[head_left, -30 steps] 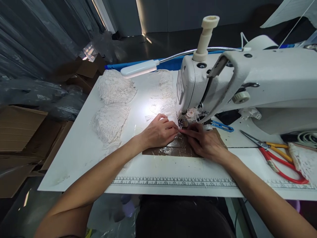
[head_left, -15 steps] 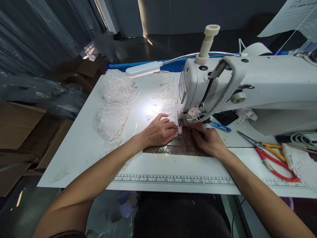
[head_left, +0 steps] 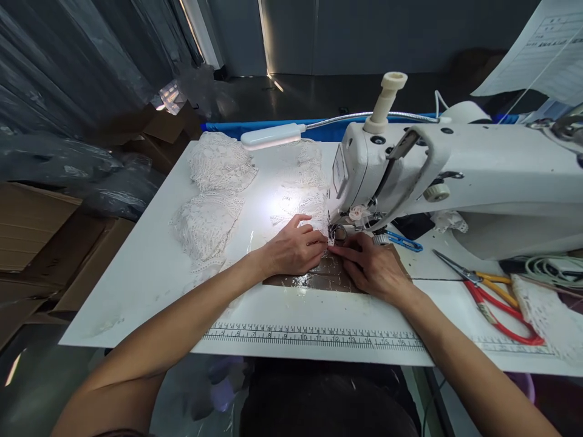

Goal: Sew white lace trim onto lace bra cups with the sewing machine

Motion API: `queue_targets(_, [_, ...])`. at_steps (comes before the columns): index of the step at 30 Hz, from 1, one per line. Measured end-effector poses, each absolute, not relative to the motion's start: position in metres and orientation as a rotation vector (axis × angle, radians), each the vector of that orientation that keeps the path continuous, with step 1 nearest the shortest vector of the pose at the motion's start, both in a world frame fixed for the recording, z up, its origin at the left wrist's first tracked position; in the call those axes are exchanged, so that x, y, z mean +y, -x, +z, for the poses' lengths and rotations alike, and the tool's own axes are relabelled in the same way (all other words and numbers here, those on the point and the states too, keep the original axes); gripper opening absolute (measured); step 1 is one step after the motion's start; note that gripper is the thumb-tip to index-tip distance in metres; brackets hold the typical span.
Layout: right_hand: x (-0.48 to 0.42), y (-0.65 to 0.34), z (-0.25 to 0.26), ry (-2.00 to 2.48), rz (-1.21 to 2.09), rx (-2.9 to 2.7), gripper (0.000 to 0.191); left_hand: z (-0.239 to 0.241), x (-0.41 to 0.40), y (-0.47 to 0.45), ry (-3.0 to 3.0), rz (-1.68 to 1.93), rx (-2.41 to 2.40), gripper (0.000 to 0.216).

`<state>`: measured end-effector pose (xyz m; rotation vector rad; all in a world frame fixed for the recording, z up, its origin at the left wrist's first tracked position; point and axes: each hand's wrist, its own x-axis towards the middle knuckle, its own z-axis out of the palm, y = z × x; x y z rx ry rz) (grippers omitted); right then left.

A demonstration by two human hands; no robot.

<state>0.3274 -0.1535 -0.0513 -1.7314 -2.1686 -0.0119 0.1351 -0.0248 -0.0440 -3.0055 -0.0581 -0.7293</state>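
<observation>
Lace at a sewing machine (head_left: 455,158), clock directions taken from the presser foot (head_left: 336,232). Compared with half a second ago, the right hand (head_left: 376,265) has drawn back from beside the foot, and its index fingertip now meets the small exposed edge of the lace (head_left: 330,241) just in front, at about seven o'clock. I take this to mean that both hands are again steadying the lace there. The left hand (head_left: 298,250), hardly moved, lies at eight o'clock, palm down, fingers curled against the same edge; whether they pinch it I cannot tell. The right hand lies at four o'clock, index finger extended, the other fingers bent over the brown sheet (head_left: 300,281); whether it grips anything is hidden from me. Both forearms run in from the near side of the table (head_left: 136,291). Two lace cups (head_left: 218,161) rest at nine to ten o'clock, the scissors (head_left: 494,300) near four.
</observation>
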Motion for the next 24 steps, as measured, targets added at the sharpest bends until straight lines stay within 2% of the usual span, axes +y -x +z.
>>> queue_targets(24, [-0.150,-0.304,-0.038,2.055,-0.156,-2.238,0.039,-0.039,-0.021,-0.131,3.118,-0.493,-0.209,0.029])
